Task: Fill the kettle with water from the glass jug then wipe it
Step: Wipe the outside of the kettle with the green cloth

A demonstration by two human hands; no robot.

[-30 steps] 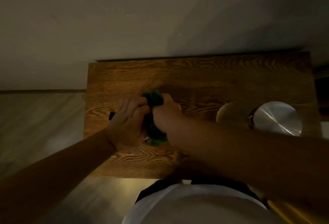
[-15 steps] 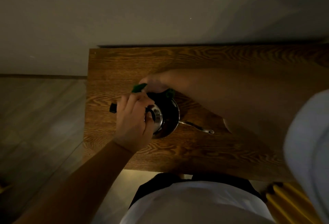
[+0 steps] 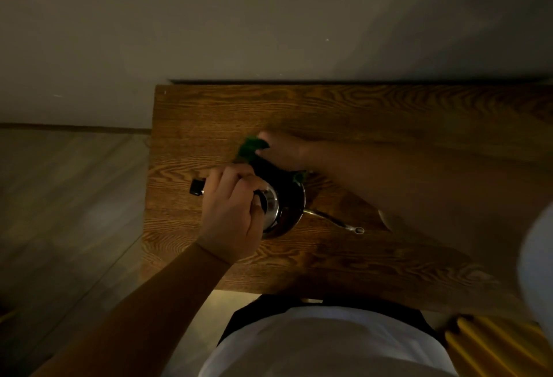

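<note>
**Wiping the kettle, far side**

I read this as the wipe stage: the kettle point(image 3: 279, 207) stands on the wooden table point(image 3: 389, 113), towards its left end, spout point(image 3: 335, 221) pointing right. My left hand point(image 3: 230, 218) is closed around the black handle point(image 3: 197, 187), steadying it. My right hand point(image 3: 281, 152) is curled over a green cloth point(image 3: 250, 149), pressing it against the kettle's far side. No jug shows. Next, I judge, the cloth must travel round the body while the left hand stops the kettle sliding.
</note>
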